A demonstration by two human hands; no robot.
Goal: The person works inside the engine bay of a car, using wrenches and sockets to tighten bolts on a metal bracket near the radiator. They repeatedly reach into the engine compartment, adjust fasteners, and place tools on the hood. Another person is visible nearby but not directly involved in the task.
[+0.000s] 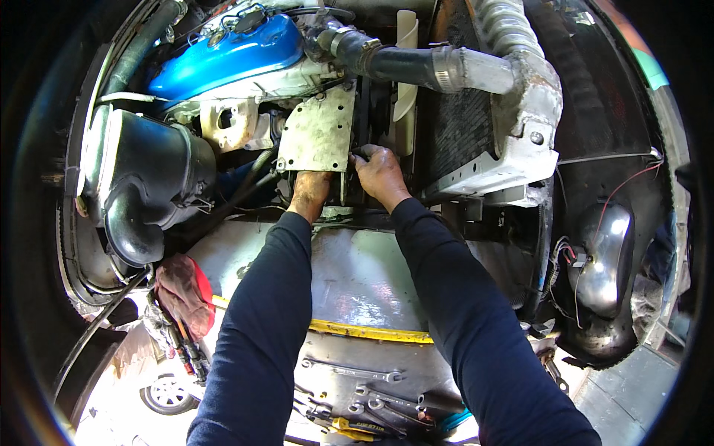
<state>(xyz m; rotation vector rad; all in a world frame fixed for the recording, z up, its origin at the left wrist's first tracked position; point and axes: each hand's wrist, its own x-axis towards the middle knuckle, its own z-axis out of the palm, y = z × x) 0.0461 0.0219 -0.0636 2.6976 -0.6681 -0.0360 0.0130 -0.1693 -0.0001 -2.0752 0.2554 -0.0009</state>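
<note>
On my feed, the right hand had its fingers curled narrow, just beside the plate's lower right corner; I couldn't tell whether they pinched anything. The left hand reached up beneath the plate's lower edge, its fingers hidden from me, so I couldn't tell their state.

I had the drilled metal plate at 12 o'clock from the left hand and at 10 to 11 from the right fingers.

Farther out from the hands, I saw the blue engine cover at 11 o'clock, a clamped black hose at 1, the radiator at 2 and a black canister at 9. A red cloth hung at 8. At 6 I made out a yellow strip, with wrenches lying beyond it.
</note>
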